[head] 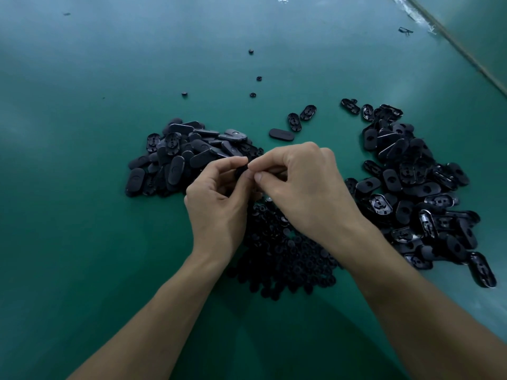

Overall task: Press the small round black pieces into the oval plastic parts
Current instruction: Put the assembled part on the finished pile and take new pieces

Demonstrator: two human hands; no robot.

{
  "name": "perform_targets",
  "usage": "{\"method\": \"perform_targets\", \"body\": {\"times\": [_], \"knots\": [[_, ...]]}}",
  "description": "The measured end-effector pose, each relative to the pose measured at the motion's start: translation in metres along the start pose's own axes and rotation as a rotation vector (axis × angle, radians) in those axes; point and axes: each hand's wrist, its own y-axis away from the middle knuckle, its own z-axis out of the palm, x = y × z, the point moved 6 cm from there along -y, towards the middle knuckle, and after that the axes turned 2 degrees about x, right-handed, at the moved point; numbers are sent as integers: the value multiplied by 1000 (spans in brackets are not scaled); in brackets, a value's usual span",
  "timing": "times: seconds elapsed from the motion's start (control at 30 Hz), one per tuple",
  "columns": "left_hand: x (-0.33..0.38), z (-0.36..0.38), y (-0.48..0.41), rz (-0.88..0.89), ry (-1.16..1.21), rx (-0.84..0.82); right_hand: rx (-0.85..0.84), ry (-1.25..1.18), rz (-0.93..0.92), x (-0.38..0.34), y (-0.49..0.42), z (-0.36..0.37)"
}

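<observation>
The left hand (219, 198) had its fingers curled, thumb and forefinger pinching a small black part (242, 170) that was mostly hidden behind the fingertips, so its shape could not be made out. The right hand (301, 185) met it from the other side, its fingers also curled and its thumb and forefinger closed on the right edge of the same part. Whether a separate round piece sat between those fingertips could not be told. Both hands hovered above the green table (82, 242), the forearms reaching in from the bottom of the view. Directly under the wrists lay a heap of small round black pieces (285, 256), partly covered by the right forearm. Behind the left hand, a pile of oval plastic parts (175, 157) rested with most of their smooth sides up. A larger, looser pile of oval parts (419, 193) spread along the right side, many showing their hollow undersides. Between the two piles, beyond the fingertips, one oval part (281, 133) lay smooth side up, with two more (301, 117) just behind it, hollow side up. Farther back, four stray round pieces (252, 94) lay scattered well apart. At the top right a pale table edge (452, 42) ran diagonally, with a small black scrap (405, 30) near it.
</observation>
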Motion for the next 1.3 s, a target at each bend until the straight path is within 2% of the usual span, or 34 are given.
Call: {"method": "perform_targets", "body": {"times": [0.23, 0.3, 0.47, 0.57, 0.67, 0.8, 1.3], "knots": [[-2, 1, 1, -36, 38, -37, 21, 17, -47, 6, -9, -5], [-3, 1, 0, -50, 65, -29, -26, 32, -38, 12, -14, -5], [-5, 0, -1, -47, 124, -39, -132, -165, 13, 25, -21, -3], [-5, -1, -1, -47, 127, -30, -48, -151, -14, 27, -20, -6], [-6, -2, -1, -56, 143, -2, 65, -1, -124, 20, -15, -8], [-7, -3, -2, -62, 170, 9, 91, 80, -205, 12, -6, 1], [-2, -3, -1, -18, 78, -24, 12, -57, -18, 5, -8, 6]]}}
